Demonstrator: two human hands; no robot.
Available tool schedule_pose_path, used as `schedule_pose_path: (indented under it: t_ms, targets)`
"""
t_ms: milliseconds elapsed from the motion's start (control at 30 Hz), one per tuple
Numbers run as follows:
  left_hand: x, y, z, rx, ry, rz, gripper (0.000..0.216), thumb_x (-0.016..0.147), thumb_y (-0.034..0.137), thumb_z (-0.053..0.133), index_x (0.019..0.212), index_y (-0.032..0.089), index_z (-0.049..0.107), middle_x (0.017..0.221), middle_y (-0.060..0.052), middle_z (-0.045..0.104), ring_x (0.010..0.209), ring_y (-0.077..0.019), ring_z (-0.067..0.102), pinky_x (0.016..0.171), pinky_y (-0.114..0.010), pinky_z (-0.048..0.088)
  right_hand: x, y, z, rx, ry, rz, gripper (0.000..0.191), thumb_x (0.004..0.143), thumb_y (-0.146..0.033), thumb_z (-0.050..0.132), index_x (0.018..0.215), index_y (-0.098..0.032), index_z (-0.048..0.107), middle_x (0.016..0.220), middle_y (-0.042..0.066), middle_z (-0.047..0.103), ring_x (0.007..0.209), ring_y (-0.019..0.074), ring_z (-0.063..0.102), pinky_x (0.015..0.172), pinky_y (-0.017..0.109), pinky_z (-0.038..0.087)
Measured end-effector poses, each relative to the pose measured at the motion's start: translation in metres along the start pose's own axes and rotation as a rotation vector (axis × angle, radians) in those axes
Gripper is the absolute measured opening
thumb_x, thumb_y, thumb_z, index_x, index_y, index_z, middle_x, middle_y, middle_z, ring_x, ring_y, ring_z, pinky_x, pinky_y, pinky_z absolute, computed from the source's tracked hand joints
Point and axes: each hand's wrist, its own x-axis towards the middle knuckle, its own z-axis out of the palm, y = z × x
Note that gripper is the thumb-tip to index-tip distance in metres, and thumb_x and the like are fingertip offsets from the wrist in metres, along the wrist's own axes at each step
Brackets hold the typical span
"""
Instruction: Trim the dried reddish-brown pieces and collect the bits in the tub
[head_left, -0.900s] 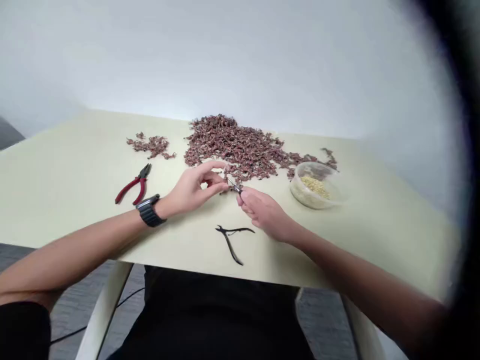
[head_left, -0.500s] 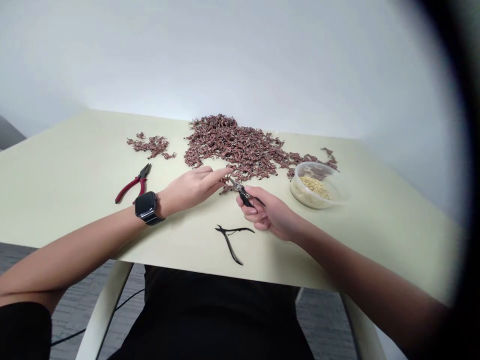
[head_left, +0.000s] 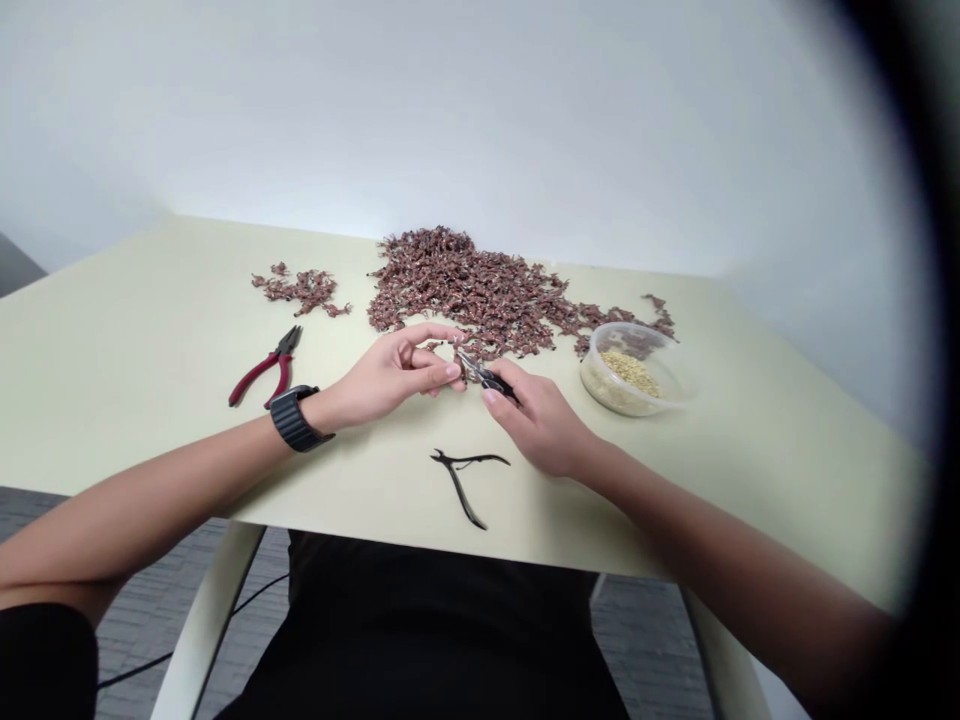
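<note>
Your right hand (head_left: 541, 422) is gripping small black-handled metal pliers (head_left: 484, 374), their tip pointing at your left fingertips (head_left: 452, 371), which are pinching a tiny reddish-brown piece (head_left: 459, 363).

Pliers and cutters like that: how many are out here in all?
3. Red-handled pliers lie left on the table, black nippers lie at its near edge, and a small black tool is in the right hand.
</note>
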Motion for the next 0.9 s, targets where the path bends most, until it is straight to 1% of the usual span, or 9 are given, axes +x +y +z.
schedule_pose_path:
  t_ms: [167,300,400,500,567,667,767,833,900]
  targets:
    - [0.0,0.0,0.001,0.006,0.018,0.003,0.05,0.095,0.036,0.073,0.137,0.014,0.056,0.087,-0.009,0.079,0.076,-0.0131,0.067,0.072,-0.025,0.051,-0.001,-0.001,-0.001,-0.013,-0.004,-0.001,0.024,0.105,-0.043,0.044,0.101,-0.021,0.054,0.078,-0.001,0.053,0.07,0.0176,0.047,0.066,0.032,0.033]
    - [-0.001,-0.008,0.004,0.125,0.087,0.108,0.054,0.095,0.036,0.072,0.141,0.014,0.052,0.092,-0.011,0.079,0.087,-0.0183,0.074,0.077,-0.028,0.055,-0.002,-0.007,0.003,0.113,-0.008,0.054,0.027,0.106,-0.044,0.042,0.091,-0.022,0.049,0.077,-0.001,0.05,0.07,0.0162,0.045,0.065,0.032,0.033]
    - [-0.002,-0.014,0.002,0.424,0.158,0.273,0.052,0.098,0.033,0.068,0.144,0.016,0.051,0.095,-0.009,0.079,0.088,-0.0177,0.075,0.08,-0.028,0.056,-0.003,-0.013,0.008,0.389,-0.064,0.212,0.031,0.105,-0.049,0.042,0.089,-0.022,0.049,0.075,-0.002,0.043,0.063,0.0132,0.037,0.056,0.028,0.03]
    - [-0.002,-0.019,-0.007,0.873,0.201,0.534,0.048,0.1,0.027,0.064,0.146,0.019,0.053,0.098,-0.007,0.077,0.085,-0.0158,0.072,0.079,-0.028,0.055,-0.003,-0.018,0.008,0.722,-0.186,0.414,0.036,0.103,-0.056,0.043,0.091,-0.022,0.05,0.072,-0.005,0.033,0.056,0.0104,0.022,0.048,0.024,0.019]
    - [-0.001,-0.022,-0.015,1.152,0.17,0.69,0.048,0.102,0.023,0.061,0.149,0.017,0.052,0.097,-0.009,0.075,0.084,-0.0175,0.069,0.078,-0.03,0.055,-0.001,-0.02,0.004,0.881,-0.259,0.525,0.04,0.1,-0.06,0.045,0.09,-0.022,0.049,0.071,-0.006,0.029,0.055,0.0093,0.014,0.046,0.022,0.011]
    - [0.001,-0.023,-0.023,1.398,0.031,0.738,0.056,0.103,0.017,0.054,0.158,0.013,0.042,0.093,-0.011,0.073,0.087,-0.0211,0.067,0.083,-0.035,0.056,0.002,-0.021,-0.004,1.006,-0.333,0.664,0.044,0.097,-0.063,0.048,0.088,-0.02,0.049,0.069,-0.008,0.025,0.056,0.0087,0.008,0.047,0.022,0.005]
    - [0.001,-0.022,-0.021,1.348,0.022,0.658,0.055,0.104,0.021,0.052,0.158,0.013,0.044,0.092,-0.011,0.073,0.087,-0.0213,0.067,0.085,-0.035,0.056,0.004,-0.019,-0.007,1.003,-0.347,0.69,0.046,0.096,-0.065,0.047,0.089,-0.02,0.05,0.069,-0.008,0.023,0.056,0.0092,0.006,0.047,0.023,0.003]
    - [0.001,-0.019,-0.016,1.151,0.088,0.549,0.054,0.103,0.029,0.056,0.155,0.017,0.049,0.093,-0.009,0.076,0.086,-0.0193,0.068,0.085,-0.033,0.056,0.004,-0.016,-0.004,0.884,-0.289,0.595,0.045,0.097,-0.065,0.044,0.09,-0.021,0.05,0.07,-0.007,0.026,0.055,0.01,0.01,0.047,0.024,0.008]
    - [0.0,-0.015,-0.01,0.852,0.122,0.385,0.056,0.102,0.036,0.06,0.154,0.019,0.051,0.095,-0.008,0.078,0.086,-0.0176,0.071,0.086,-0.032,0.056,0.003,-0.012,0.0,0.628,-0.155,0.418,0.04,0.1,-0.06,0.045,0.09,-0.022,0.049,0.071,-0.004,0.034,0.056,0.0115,0.022,0.049,0.025,0.018]
